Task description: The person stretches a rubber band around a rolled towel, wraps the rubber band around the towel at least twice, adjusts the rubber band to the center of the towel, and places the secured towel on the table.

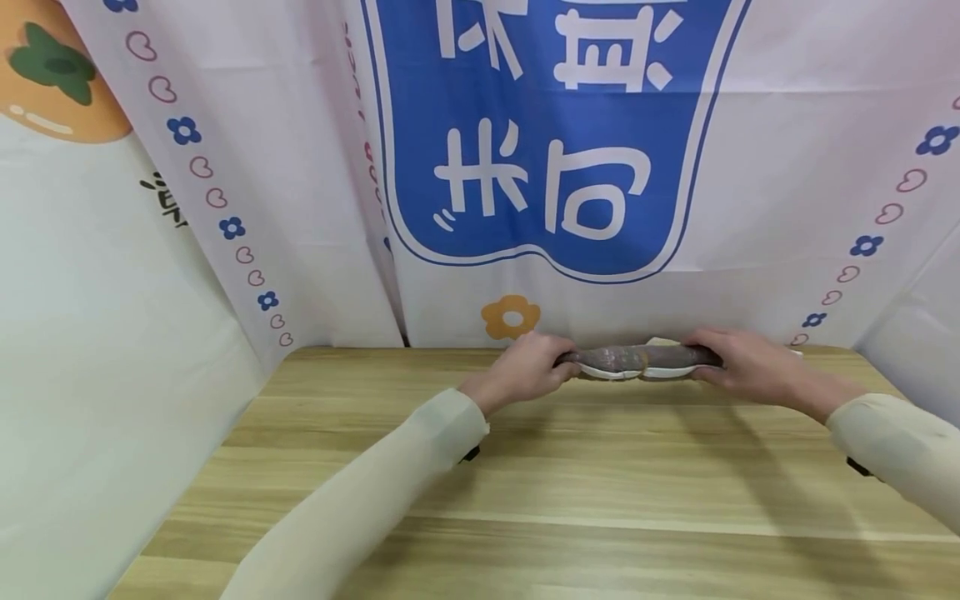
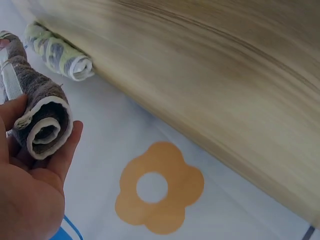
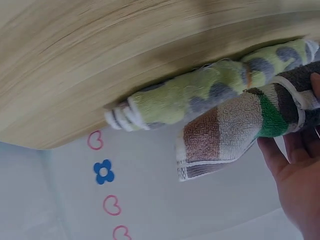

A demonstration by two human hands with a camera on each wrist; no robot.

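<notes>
A rolled brown-grey towel (image 1: 609,358) with white edges is held between both hands over the far edge of the table. My left hand (image 1: 527,367) grips its left end, where the spiral of the roll shows in the left wrist view. The other end is in the grip of my right hand (image 1: 753,367). In the right wrist view this towel (image 3: 240,125) shows brown, beige and green patches, and its end flares past the fingers. Close behind it, a second rolled towel (image 3: 200,95), yellow-green with grey spots and a band around it, lies along the table's far edge.
The wooden table (image 1: 600,500) spreads out in front of me. A white printed cloth (image 1: 787,167) hangs just beyond its far edge, with a blue sign shape and an orange flower (image 1: 495,318). More white cloth (image 1: 97,333) covers the left side.
</notes>
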